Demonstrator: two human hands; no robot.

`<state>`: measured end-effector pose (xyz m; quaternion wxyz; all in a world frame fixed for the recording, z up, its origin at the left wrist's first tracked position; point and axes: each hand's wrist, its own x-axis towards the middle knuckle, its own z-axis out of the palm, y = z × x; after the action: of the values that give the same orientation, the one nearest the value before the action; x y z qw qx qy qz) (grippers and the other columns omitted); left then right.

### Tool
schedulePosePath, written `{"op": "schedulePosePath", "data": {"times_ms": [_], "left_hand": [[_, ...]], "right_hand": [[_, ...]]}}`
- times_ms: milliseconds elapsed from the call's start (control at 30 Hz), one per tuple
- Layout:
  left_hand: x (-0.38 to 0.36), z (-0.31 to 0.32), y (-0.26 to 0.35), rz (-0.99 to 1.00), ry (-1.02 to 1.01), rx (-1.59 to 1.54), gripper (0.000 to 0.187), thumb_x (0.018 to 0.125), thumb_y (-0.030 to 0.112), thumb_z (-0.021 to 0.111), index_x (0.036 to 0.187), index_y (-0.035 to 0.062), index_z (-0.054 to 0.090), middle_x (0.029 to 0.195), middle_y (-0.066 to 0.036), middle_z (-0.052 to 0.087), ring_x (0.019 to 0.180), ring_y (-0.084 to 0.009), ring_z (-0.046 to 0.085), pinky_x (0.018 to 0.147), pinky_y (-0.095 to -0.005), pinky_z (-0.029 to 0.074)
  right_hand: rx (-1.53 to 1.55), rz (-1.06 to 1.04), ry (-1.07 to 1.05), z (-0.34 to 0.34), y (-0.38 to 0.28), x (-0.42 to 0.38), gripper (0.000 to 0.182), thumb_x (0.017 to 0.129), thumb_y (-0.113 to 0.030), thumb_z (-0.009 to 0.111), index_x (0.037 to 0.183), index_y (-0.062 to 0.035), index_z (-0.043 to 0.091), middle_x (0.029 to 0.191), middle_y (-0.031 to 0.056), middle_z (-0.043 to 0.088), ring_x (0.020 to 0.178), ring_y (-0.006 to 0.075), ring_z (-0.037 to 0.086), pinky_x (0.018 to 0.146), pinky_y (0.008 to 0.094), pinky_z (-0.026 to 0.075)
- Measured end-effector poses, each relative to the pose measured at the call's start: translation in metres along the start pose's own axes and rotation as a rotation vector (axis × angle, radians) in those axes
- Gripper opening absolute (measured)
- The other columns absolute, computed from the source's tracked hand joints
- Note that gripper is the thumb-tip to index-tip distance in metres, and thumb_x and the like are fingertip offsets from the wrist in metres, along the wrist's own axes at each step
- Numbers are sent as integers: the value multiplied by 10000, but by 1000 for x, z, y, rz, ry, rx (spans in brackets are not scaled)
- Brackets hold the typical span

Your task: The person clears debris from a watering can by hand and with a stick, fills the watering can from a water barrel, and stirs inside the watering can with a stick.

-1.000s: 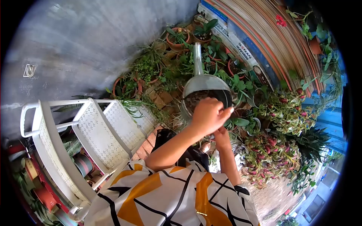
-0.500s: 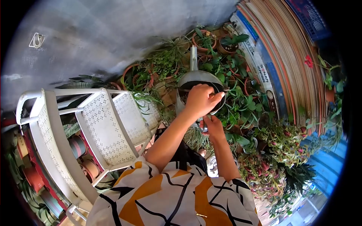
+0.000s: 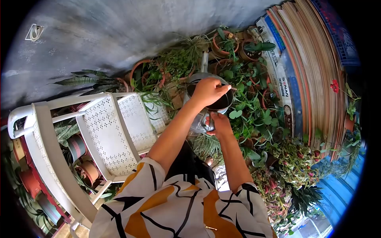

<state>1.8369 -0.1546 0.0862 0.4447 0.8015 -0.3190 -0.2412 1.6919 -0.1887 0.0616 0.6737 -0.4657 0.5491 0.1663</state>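
A metal watering can (image 3: 198, 125) is held out in front of me over the potted plants, its spout (image 3: 204, 61) pointing away toward the wall. My left hand (image 3: 210, 93) is closed at the top of the can, across its round opening; a short end of a thin bar shows past the thumb. Lower down, my right hand (image 3: 221, 125) wraps round the grip at the near side of the can. Through the opening I see a dark inside, and its contents cannot be made out.
A white metal step rack (image 3: 113, 135) stands at left, with potted plants behind it. A tall stack of flat boards (image 3: 313, 67) leans at right, by red-leaved plants (image 3: 293, 162). Several clay pots (image 3: 225, 43) line the grey wall (image 3: 119, 35).
The can has tipped, and more of its dark opening shows beneath my left hand. Both hands keep their hold. The view has shifted slightly.
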Motion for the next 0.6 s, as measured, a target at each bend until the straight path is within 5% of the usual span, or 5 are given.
{"op": "schedulePosePath", "data": {"times_ms": [600], "left_hand": [[5, 3, -17, 8, 32, 50, 538, 762, 464, 602, 524, 4, 456, 480, -130, 417, 433, -271, 403, 437, -375, 316]], "right_hand": [[-20, 22, 1, 1, -2, 11, 236, 867, -274, 485, 971, -67, 525, 837, 24, 608, 730, 133, 588, 462, 355, 479]]}}
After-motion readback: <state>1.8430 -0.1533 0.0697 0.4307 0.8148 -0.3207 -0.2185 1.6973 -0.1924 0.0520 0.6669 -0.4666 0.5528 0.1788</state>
